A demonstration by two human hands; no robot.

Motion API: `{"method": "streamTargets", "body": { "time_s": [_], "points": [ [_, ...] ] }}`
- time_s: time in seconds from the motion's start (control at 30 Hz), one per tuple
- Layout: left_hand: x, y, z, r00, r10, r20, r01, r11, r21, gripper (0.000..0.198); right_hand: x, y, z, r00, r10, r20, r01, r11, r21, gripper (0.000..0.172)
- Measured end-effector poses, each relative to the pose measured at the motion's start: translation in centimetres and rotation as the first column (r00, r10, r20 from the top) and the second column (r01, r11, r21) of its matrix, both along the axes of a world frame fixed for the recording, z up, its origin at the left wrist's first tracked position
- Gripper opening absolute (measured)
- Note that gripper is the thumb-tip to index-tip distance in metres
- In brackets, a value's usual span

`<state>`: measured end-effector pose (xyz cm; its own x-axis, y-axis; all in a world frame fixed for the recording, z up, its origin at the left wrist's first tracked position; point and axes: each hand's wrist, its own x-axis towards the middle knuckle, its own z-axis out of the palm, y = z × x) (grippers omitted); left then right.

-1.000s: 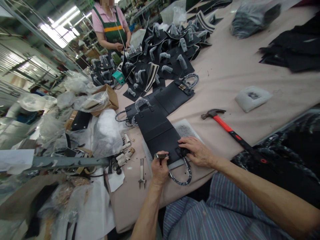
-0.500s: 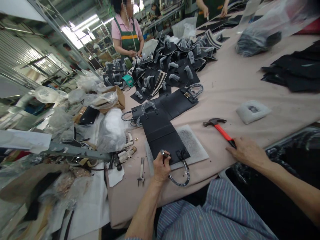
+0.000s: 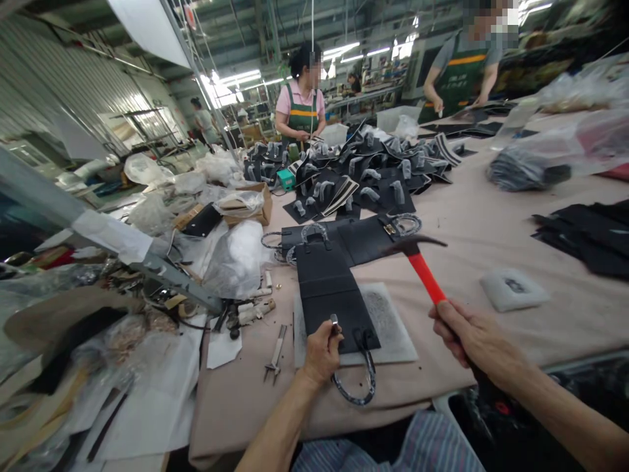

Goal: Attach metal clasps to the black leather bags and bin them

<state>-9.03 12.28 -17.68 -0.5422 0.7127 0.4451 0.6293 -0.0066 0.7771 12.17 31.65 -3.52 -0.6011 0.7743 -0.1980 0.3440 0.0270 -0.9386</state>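
My left hand [image 3: 323, 351] is closed round a short metal punch [image 3: 335, 321], held upright on the near end of a black bag panel [image 3: 324, 282]. A wrapped handle [image 3: 363, 393] curves off that end toward me. Under the panel lies a pale, worn board [image 3: 393, 328]. Raised over the table on the right, my right hand [image 3: 462, 331] grips a claw hammer [image 3: 426, 275] with a red and black handle. Its head is level with the second black panel [image 3: 363, 239] in the picture. The punch's lower tip is hidden by my fingers.
Calipers [image 3: 276, 354] lie left of the board, and a white block [image 3: 514, 288] sits to the right. A heap of black panels with wrapped handles [image 3: 363, 164] fills the back. Plastic bags [image 3: 236, 255] crowd the left. Two co-workers in green aprons [image 3: 302, 118] stand across the table.
My right hand has closed on the hammer and lifted it off the table. My left hand still holds the punch on the panel. The camera view has shifted, showing more of the co-workers.
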Motion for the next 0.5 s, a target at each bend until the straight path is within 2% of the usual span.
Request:
{"method": "streamTargets", "body": {
  "time_s": [0.03,0.07,0.1,0.13,0.2,0.23,0.27,0.3,0.37,0.43,0.5],
  "points": [
    [0.0,0.0,0.0,1.0,0.001,0.0,-0.001,1.0,-0.001,0.015,-0.4,-0.7,1.5,1.0,0.029,0.01,-0.031,0.984,0.178,0.044],
    [0.0,0.0,-0.1,1.0,0.003,-0.002,-0.003,1.0,-0.002,0.014,-0.7,-1.4,2.7,0.997,0.074,0.023,-0.077,0.925,0.373,0.043],
    [-0.1,0.1,-0.2,1.0,0.004,-0.005,-0.004,1.0,-0.002,0.014,-0.9,-2.0,3.5,0.992,0.123,0.041,-0.126,0.832,0.54,0.04],
    [-0.1,0.1,-0.2,1.0,0.006,-0.01,-0.006,1.0,-0.003,0.014,-1.1,-2.6,3.8,0.981,0.181,0.074,-0.183,0.716,0.674,0.037],
    [-0.1,0.2,-0.3,0.999,0.006,-0.034,-0.006,1.0,-0.009,0.015,-1.2,-3.5,3.6,0.938,0.282,0.201,-0.321,0.494,0.808,0.03],
    [-0.1,0.2,-0.4,0.999,0.004,-0.049,-0.004,1.0,-0.012,0.016,-1.2,-3.8,3.3,0.905,0.323,0.276,-0.397,0.411,0.82,0.028],
    [-0.1,0.2,-0.4,0.998,0.0,-0.06,-0.001,1.0,-0.015,0.016,-1.1,-4.1,3.2,0.872,0.35,0.342,-0.461,0.351,0.815,0.025],
    [-0.1,0.2,-0.4,0.998,-0.003,-0.064,0.002,1.0,-0.016,0.017,-1.1,-4.2,3.3,0.849,0.363,0.384,-0.5,0.318,0.806,0.024],
    [-0.1,0.2,-0.4,0.999,-0.004,-0.048,0.003,1.0,-0.009,0.018,-1.1,-4.5,4.3,0.855,0.373,0.36,-0.484,0.325,0.813,0.024],
    [-0.1,0.1,-0.4,1.0,0.004,-0.021,-0.004,1.0,-0.001,0.018,-1.2,-4.8,5.7,0.913,0.347,0.215,-0.355,0.414,0.838,0.025],
    [-0.1,0.0,-0.4,1.0,0.008,-0.011,-0.008,1.0,0.006,0.017,-1.3,-5.1,6.3,0.952,0.301,0.055,-0.209,0.505,0.838,0.025]
  ]
}}
